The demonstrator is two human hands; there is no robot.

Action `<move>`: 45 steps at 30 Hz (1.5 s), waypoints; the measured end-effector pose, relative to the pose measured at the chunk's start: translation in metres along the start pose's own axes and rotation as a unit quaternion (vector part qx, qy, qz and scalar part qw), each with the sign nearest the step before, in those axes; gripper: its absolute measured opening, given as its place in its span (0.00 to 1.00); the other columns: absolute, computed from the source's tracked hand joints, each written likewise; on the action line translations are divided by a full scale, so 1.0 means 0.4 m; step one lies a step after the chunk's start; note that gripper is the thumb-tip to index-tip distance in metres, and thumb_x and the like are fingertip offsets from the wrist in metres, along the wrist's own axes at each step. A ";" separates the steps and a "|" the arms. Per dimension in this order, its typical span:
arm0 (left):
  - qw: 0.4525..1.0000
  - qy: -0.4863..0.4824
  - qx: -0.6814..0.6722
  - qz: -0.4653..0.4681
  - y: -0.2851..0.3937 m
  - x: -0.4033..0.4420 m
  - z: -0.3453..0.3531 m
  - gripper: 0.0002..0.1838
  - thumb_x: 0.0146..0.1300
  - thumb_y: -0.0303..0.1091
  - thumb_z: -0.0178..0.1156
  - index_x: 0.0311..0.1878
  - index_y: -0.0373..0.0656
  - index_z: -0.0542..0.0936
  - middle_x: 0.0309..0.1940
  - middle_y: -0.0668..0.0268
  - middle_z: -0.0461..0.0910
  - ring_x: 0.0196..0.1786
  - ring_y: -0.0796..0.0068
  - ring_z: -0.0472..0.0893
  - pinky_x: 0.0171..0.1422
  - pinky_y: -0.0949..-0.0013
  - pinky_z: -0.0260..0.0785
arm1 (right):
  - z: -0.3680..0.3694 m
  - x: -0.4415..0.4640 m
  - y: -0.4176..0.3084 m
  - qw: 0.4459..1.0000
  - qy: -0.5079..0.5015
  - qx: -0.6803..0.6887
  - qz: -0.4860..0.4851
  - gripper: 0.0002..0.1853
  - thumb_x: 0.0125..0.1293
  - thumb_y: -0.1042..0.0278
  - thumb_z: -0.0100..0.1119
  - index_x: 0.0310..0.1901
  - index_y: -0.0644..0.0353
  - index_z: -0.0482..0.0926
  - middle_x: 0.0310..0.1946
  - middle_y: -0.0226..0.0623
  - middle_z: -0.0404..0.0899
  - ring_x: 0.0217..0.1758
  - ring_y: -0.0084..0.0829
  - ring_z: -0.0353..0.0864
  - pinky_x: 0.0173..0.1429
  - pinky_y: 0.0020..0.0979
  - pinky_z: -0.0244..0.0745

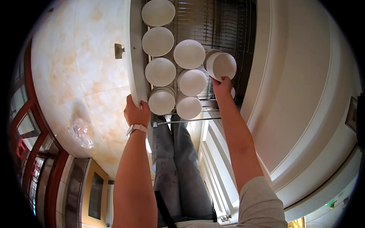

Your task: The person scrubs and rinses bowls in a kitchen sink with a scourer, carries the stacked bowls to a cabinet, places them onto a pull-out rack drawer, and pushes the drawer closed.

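My left hand (137, 114), with a watch on its wrist, is closed over the near end of the pulled-out drawer's white front (137, 74). At the right side of the drawer, my right hand (223, 87) grips the near rim of a white bowl (224, 65), thumb on top. That bowl sits tilted against more white bowls just behind it, partly hidden. Two rows of stacked white bowls stand to its left, among them a middle-row bowl (189, 54) and a left-row bowl (160, 72). Beneath them runs a metal wire rack (192, 19).
A white countertop edge and cabinet face (304, 76) rise along the right. My legs (175, 163) stand close to the drawer's near end. On the tiled floor (99, 68) lies a clear plastic bag (81, 133). A wood-framed glass door (32, 125) is at far left.
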State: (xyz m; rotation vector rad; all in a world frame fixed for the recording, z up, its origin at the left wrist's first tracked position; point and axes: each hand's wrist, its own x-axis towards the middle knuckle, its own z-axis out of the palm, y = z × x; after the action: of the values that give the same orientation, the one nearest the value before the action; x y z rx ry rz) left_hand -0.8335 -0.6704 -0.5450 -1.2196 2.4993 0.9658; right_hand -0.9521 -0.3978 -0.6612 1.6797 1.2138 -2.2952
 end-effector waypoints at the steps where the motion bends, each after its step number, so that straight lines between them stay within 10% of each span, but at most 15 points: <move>1: 1.000 0.001 0.000 -0.001 0.000 -0.001 0.000 0.14 0.50 0.29 0.53 0.42 0.41 0.71 0.29 0.51 0.79 0.33 0.50 0.79 0.37 0.56 0.72 | 0.001 -0.006 -0.003 1.000 0.000 -0.002 -0.001 0.22 0.56 0.76 0.38 0.55 0.68 0.59 0.54 0.51 0.61 0.58 0.52 0.64 0.56 0.54 0.70; 25: 1.000 0.001 0.015 -0.010 -0.009 0.004 0.007 0.13 0.49 0.31 0.54 0.41 0.41 0.72 0.30 0.52 0.79 0.32 0.52 0.79 0.37 0.58 0.72 | -0.019 0.070 -0.007 1.000 -0.019 0.000 0.021 0.20 0.60 0.71 0.51 0.54 0.59 0.66 0.52 0.38 0.69 0.55 0.36 0.70 0.55 0.36 0.70; 40: 1.000 0.014 0.026 0.004 -0.009 0.002 0.007 0.12 0.49 0.31 0.55 0.39 0.41 0.72 0.29 0.54 0.79 0.32 0.53 0.79 0.36 0.57 0.72 | 0.024 0.024 -0.027 0.974 0.044 -0.221 -0.036 0.23 0.53 0.80 0.48 0.53 0.68 0.62 0.51 0.47 0.67 0.50 0.46 0.73 0.44 0.40 0.80; 45: 0.999 0.022 0.029 0.007 -0.012 0.001 0.012 0.12 0.49 0.31 0.55 0.39 0.42 0.72 0.29 0.55 0.79 0.32 0.53 0.79 0.36 0.57 0.72 | 0.054 0.004 -0.064 0.891 0.087 -0.445 0.003 0.17 0.56 0.76 0.42 0.46 0.76 0.66 0.40 0.53 0.72 0.34 0.44 0.79 0.37 0.40 0.82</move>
State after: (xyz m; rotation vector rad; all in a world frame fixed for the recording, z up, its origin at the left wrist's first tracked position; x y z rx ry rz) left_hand -0.8305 -0.6696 -0.5513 -1.2211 2.5535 0.8713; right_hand -0.9817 -0.3929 -0.6462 1.4808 1.8711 -1.2077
